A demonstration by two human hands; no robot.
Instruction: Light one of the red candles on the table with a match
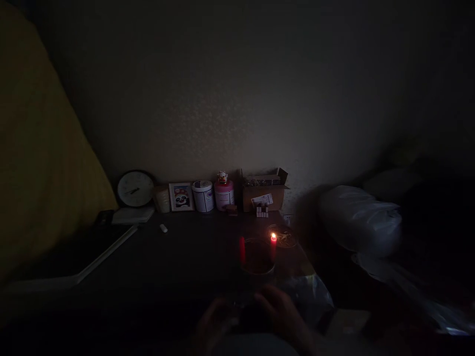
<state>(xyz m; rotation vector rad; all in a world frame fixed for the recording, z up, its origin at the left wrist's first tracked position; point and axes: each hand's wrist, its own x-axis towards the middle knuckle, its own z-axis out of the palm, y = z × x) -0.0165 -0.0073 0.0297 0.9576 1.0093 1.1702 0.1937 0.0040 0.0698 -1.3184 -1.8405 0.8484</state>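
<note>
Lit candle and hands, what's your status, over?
Left hand, right hand: low in view, dim, blurred, hold unclear. Red candle: upright, burning, beyond the hands. Possibly in the way: round-rimmed object beside the candle.

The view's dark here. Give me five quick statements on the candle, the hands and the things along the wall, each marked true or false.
1. The red candle is lit. True.
2. The red stick left of it also has a flame. False: no flame shows on the red stick.
3. The panda picture stands between the clock and the white tin. True.
4. The figurine sits on the white tin. False: the figurine is on the pink-lidded tin.
5. Both hands are at the cardboard box. False: the left hand and right hand are nearer the camera than the candle.
</note>
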